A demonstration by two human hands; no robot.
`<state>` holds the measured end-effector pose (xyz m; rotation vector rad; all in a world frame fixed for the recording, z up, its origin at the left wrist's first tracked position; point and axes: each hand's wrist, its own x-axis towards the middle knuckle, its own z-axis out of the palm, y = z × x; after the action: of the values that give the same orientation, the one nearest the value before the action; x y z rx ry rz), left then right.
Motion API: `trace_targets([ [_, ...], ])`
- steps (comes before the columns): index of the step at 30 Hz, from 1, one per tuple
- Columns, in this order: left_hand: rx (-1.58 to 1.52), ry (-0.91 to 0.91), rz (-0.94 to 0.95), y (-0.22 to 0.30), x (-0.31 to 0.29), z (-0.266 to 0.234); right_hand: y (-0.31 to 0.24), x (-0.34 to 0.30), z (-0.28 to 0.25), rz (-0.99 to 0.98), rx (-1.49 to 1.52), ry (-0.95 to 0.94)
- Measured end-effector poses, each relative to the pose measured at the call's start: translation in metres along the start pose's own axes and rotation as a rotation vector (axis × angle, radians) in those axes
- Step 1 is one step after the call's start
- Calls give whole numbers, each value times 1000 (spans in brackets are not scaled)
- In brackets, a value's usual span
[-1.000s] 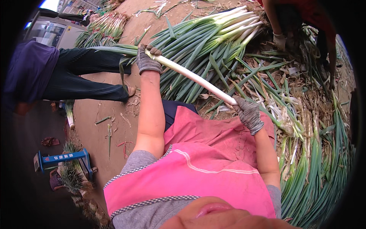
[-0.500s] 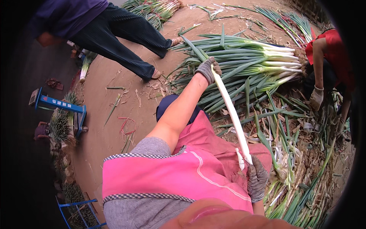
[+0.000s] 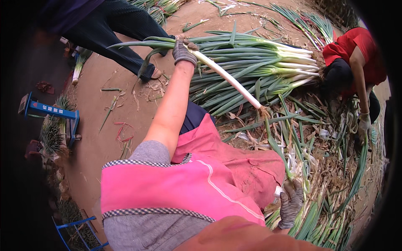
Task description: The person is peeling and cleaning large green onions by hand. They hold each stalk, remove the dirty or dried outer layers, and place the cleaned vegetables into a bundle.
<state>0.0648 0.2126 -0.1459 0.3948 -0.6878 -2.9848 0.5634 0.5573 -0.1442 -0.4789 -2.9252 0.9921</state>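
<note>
My left hand [image 3: 184, 53], in a grey striped glove, is closed around a long green onion [image 3: 232, 80] near where its leaves begin. The white shank slants down to the right and ends in a tuft of roots, apart from my other hand. Its leaves hang off to the left. Low beside my lap, my gloved right hand [image 3: 289, 206] has its fingers apart. Next to it are a small white scrap [image 3: 278, 191] and loose stalks. A big pile of green onions [image 3: 251, 62] lies just beyond my left hand, white ends to the right.
On the right, a co-worker in red [image 3: 356, 54] bends down, a gloved hand [image 3: 364, 125] at a green stalk. Peelings and leaves [image 3: 322, 188] cover the ground at right. Another person's dark trousers [image 3: 125, 31] stand at upper left. A blue scale [image 3: 54, 109] stands at left.
My left hand has swung left and up with the green onion, whose root end has left my right hand. My right hand has opened and lowered. The co-worker in red has bent further in.
</note>
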Motion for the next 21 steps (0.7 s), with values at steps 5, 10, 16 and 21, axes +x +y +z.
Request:
trace_targets([
  [5, -142, -125, -154, -115, -46, 61, -5, 85, 66, -36, 613, 134],
  [10, -112, -175, -272, -116, -93, 28, -117, 160, 117, 170, 2088, -499],
  [16, -143, -322, -365, -117, -115, 55, -91, 240, 116, 345, 2235, 170],
  [21, -37, -376, -1, -23, -74, 51, -17, 270, 129, 471, 2327, 300],
])
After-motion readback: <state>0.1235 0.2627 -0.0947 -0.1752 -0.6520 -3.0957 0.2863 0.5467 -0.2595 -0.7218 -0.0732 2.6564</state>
